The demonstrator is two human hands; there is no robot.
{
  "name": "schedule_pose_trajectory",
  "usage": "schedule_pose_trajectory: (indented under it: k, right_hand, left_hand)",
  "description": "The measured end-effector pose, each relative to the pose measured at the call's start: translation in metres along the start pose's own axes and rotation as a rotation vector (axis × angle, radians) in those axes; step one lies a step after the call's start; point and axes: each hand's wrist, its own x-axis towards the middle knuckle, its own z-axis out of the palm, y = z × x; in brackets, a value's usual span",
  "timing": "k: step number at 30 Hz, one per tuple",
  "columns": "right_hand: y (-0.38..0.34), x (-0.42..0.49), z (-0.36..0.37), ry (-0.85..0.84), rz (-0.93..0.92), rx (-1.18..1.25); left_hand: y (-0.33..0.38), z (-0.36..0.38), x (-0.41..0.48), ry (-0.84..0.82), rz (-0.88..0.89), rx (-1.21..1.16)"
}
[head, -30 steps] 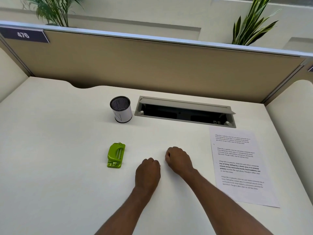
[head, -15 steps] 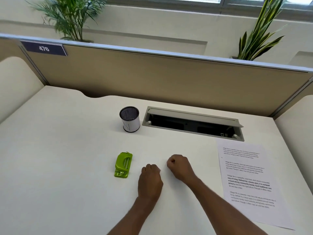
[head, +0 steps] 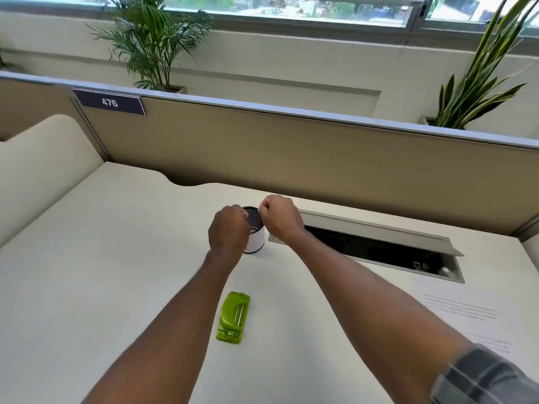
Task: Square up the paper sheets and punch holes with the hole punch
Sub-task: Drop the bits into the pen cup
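A green hole punch (head: 233, 317) lies on the white desk between my forearms, near the front. The printed paper sheets (head: 466, 319) lie flat at the right, partly hidden behind my right forearm. Both hands are raised and stretched forward, fists closed. My left hand (head: 229, 230) is in front of the left side of a mesh pen cup (head: 256, 231). My right hand (head: 280, 218) is at the cup's right rim. Neither fist shows anything held. Whether they touch the cup I cannot tell.
An open cable tray (head: 379, 252) is sunk into the desk behind the paper. A tan partition (head: 291, 153) with a "476" sign (head: 109, 102) closes the desk's far edge. Padded side panels stand at left and right. Plants stand beyond the partition.
Both fists lifted off the desk and moved forward to the pen cup. The camera tilted upward, so the punch and paper sit lower in view.
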Motion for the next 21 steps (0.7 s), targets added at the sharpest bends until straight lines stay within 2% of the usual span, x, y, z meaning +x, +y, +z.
schedule_pose_trajectory:
  k: [5, 11, 16, 21]
  right_hand:
    - [-0.002, 0.017, 0.019, -0.059, 0.024, -0.133]
    - [-0.002, 0.015, 0.023, -0.049, 0.022, -0.104]
    - [0.000, 0.016, 0.025, -0.065, -0.009, -0.155]
    - [0.004, 0.012, 0.026, -0.003, -0.022, -0.173]
  left_hand:
    - [-0.005, 0.010, 0.012, -0.106, -0.028, 0.045]
    - [-0.008, 0.014, 0.015, -0.067, -0.055, -0.071]
    - [-0.011, 0.016, 0.010, -0.030, -0.012, -0.126]
    - [-0.014, 0.014, 0.010, 0.004, 0.076, -0.119]
